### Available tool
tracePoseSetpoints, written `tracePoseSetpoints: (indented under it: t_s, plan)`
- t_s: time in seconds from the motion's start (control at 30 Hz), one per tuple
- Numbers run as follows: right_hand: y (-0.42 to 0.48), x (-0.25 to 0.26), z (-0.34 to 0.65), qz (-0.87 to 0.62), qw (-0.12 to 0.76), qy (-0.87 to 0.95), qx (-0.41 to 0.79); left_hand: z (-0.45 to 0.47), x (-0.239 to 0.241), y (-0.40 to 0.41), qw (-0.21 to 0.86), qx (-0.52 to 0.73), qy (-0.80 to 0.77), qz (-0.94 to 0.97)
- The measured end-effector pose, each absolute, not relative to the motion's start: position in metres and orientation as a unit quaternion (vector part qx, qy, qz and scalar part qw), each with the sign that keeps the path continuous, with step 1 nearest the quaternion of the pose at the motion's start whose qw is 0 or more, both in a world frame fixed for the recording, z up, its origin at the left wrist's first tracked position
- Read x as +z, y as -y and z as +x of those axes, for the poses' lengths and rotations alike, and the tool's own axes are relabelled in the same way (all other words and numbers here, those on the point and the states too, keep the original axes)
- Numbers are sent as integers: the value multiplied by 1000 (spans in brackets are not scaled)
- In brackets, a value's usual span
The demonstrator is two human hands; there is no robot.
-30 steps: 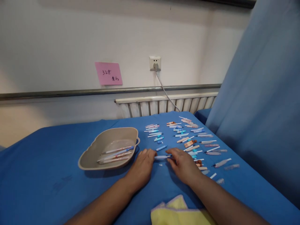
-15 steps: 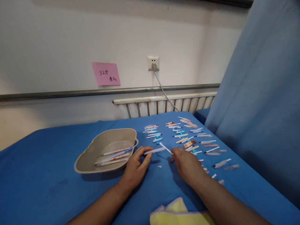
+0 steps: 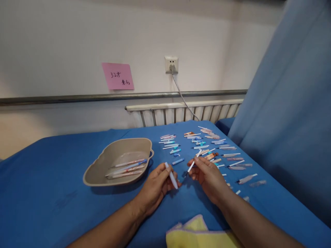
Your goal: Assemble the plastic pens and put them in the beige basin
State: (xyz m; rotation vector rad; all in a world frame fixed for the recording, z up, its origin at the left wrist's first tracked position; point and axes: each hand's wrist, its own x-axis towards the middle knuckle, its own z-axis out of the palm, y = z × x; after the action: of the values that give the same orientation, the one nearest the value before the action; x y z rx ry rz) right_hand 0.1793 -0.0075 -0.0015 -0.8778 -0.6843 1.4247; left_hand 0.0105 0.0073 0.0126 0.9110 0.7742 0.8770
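Observation:
My left hand [image 3: 155,186] pinches a pale, translucent pen barrel [image 3: 171,176], which slants down to the right. Between the thumb and fingers of my right hand [image 3: 210,179] is a white pen refill [image 3: 193,162], its dark tip pointing down and left. The barrel and the refill are apart, above the blue sheet. Just beyond them lies a blue pen part [image 3: 178,161]. Left of my left hand stands a grey-beige basin [image 3: 97,168] holding several pens [image 3: 126,169].
Rows of loose pen barrels, caps and refills [image 3: 200,147] cover the right side of the blue sheet [image 3: 57,165]. A yellow cloth [image 3: 199,237] lies at the near edge. Behind are a bed rail [image 3: 181,105] and a plugged cable [image 3: 182,96]; a blue curtain [image 3: 279,103] hangs right.
My left hand has turned the barrel from nearly level to a downward slant. The refill in my right hand has swung round, its dark tip now lower left. The camera view has shifted slightly.

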Motion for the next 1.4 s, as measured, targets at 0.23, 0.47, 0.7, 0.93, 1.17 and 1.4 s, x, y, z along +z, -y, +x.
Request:
tracePoseSetpoints:
  t_s: [0.23,0.47,0.7,0.93,1.17,1.4]
  plan:
    - [6,-5,179,-395,651,320,564,8,-1,-10,739,310,-347,486]
    - [2,-6,183,-406,697,283,519,4,-3,-15,707,297,-372,523]
    - [-5,-5,200,-423,732,216,489,-5,-2,-29,674,337,-437,492]
    - [-5,3,204,-427,736,225,474,-3,-3,-30,646,291,-456,538]
    - [1,0,184,-460,687,314,467,5,-5,-13,625,219,-395,637]
    - [2,-11,175,-455,670,354,468,4,-4,-8,589,201,-373,688]
